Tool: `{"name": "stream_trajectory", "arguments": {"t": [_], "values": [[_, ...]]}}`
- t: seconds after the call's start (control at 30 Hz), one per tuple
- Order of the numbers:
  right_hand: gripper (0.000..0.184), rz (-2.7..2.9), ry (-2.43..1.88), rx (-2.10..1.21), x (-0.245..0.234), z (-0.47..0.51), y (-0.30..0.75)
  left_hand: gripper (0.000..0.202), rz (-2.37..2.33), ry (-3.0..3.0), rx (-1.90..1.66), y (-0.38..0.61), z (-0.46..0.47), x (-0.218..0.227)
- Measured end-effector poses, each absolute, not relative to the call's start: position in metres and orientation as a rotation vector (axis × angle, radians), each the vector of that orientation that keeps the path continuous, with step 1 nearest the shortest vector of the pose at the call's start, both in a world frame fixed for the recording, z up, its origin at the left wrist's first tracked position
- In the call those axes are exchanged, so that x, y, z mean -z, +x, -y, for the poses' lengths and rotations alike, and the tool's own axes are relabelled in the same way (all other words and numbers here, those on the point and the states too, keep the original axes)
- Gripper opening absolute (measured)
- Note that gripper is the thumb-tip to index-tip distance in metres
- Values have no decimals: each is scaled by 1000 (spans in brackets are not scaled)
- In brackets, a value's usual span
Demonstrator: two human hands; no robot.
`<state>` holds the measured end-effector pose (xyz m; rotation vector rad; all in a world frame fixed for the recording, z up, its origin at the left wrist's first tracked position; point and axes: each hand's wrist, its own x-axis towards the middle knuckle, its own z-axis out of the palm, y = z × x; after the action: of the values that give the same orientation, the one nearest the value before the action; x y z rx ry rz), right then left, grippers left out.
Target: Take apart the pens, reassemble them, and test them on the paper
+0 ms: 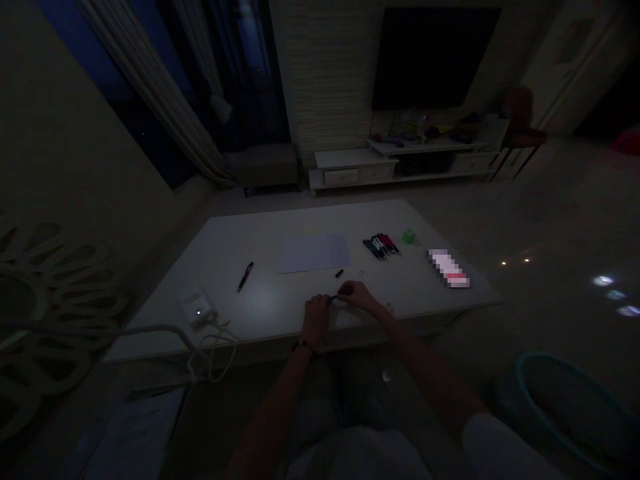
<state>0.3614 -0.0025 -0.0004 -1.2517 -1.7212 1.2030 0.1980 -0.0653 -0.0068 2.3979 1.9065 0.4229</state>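
The room is dim. My left hand (317,315) and my right hand (356,296) meet over the near edge of a white low table (240,230). Both are closed on a thin dark pen (333,299) held between them. A small dark cap-like piece (339,273) and a tiny pale bit (361,272) lie on the table just beyond my hands. A sheet of white paper (315,253) lies farther back. A row of several pens (381,246) sits to the right of the paper, and one single pen (245,276) lies to the left.
A small green object (409,236) and a pink-and-white pack (449,269) lie at the table's right. A white power strip (198,308) with cables sits at the near left edge. A TV (430,57) and low cabinet (400,167) stand behind; a teal basin (575,407) sits on the floor at right.
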Motion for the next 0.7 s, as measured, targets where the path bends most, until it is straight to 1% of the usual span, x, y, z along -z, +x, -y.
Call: {"name": "stream_trajectory", "arguments": {"t": [0.17, 0.3, 0.47, 0.53, 0.6, 0.7], "values": [[28, 1684, -1355, -1224, 0, 4, 359, 20, -1908, 2392, -467, 197, 66, 8], [27, 1644, -1281, -1230, 0, 5, 357, 20, -1923, 2374, -470, 198, 66, 7], [29, 1657, -1355, -1199, 3, 4, 359, 19, -1905, 2403, -533, 197, 65, 11], [26, 1651, -1285, -1192, 4, 3, 360, 18, -1916, 2427, -556, 197, 65, 14], [27, 1600, -1209, -1211, 7, 3, 359, 17, -1926, 2445, -576, 197, 65, 16], [26, 1552, -1209, -1257, 10, 2, 357, 16, -1926, 2455, -581, 197, 65, 16]]}}
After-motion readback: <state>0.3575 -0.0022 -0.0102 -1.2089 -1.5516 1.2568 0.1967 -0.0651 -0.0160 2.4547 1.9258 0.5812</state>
